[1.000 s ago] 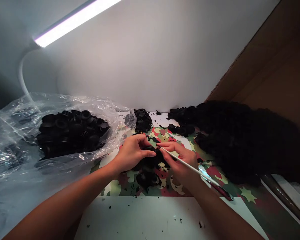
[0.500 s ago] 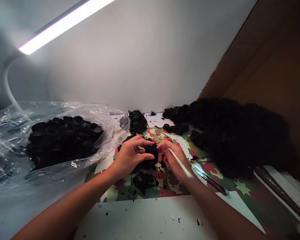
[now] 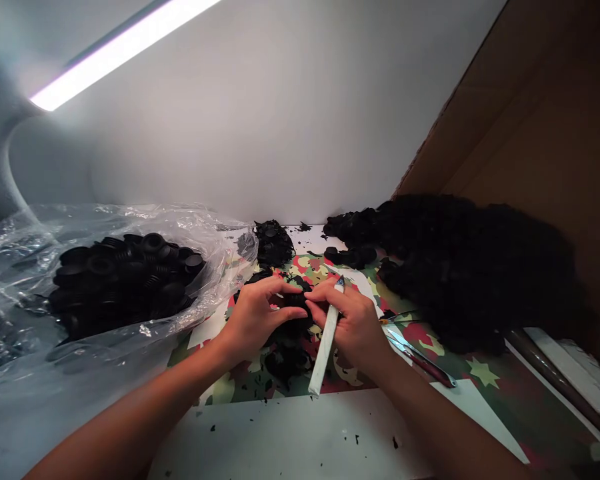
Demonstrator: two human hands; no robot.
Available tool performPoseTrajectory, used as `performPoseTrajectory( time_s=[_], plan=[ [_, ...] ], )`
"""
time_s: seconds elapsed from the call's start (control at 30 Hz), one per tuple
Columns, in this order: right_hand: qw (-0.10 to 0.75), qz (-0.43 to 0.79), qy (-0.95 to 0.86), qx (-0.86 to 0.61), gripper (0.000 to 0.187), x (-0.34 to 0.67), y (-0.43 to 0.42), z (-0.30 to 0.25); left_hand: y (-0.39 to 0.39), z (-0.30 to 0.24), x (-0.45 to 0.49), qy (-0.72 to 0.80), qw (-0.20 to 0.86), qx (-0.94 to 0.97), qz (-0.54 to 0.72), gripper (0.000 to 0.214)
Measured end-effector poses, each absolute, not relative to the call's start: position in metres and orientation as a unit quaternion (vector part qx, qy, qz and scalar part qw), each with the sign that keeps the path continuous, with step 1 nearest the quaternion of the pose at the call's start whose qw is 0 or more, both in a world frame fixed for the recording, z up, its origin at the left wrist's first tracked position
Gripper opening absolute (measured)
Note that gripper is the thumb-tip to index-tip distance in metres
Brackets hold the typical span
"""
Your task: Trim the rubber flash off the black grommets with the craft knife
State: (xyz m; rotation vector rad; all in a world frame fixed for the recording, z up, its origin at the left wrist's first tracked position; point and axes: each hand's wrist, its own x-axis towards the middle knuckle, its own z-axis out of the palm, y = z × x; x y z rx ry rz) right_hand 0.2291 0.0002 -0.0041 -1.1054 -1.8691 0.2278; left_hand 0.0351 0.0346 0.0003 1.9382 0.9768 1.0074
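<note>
My left hand (image 3: 254, 315) and my right hand (image 3: 351, 321) meet over a camouflage-patterned mat (image 3: 420, 337) and pinch one small black ribbed rubber part (image 3: 294, 300) between their fingertips. My right hand also grips a thin white-handled tool (image 3: 325, 343); its tip points up past my fingers and its handle slants down toward me. A few more black parts (image 3: 286, 360) lie on the mat just under my hands.
A clear plastic bag (image 3: 40, 333) on the left holds several black ribbed parts (image 3: 123, 277). A big heap of black parts (image 3: 470, 267) fills the right, a small clump (image 3: 274, 241) lies at the back. A metal tool (image 3: 417, 357) lies right of my hand. Cardboard wall on the right, lamp overhead.
The white tool has swung in my right hand from slanting out to the right to pointing tip up with the handle toward me. Both hands stayed on the black part.
</note>
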Motion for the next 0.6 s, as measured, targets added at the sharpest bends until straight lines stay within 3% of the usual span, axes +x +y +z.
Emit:
performPoseTrajectory(
  time_s=[0.17, 0.47, 0.6],
  plan=[
    [0.439, 0.058, -0.771, -0.458, 0.014, 0.2320, 0.0016, -0.0056, 0.0350, 0.0038, 0.0343, 0.378, 0.299, 0.788, 0.383, 0.024],
    [0.413, -0.050, -0.811, -0.412, 0.013, 0.2361, 0.0018, -0.0100, 0.0309, 0.0023, 0.0353, 0.378, 0.280, 0.788, 0.397, 0.021],
    [0.422, -0.022, -0.802, -0.423, 0.012, 0.2325, -0.0001, -0.0115, 0.0314, -0.0012, 0.0357, 0.375, 0.288, 0.777, 0.416, 0.023]
  ],
)
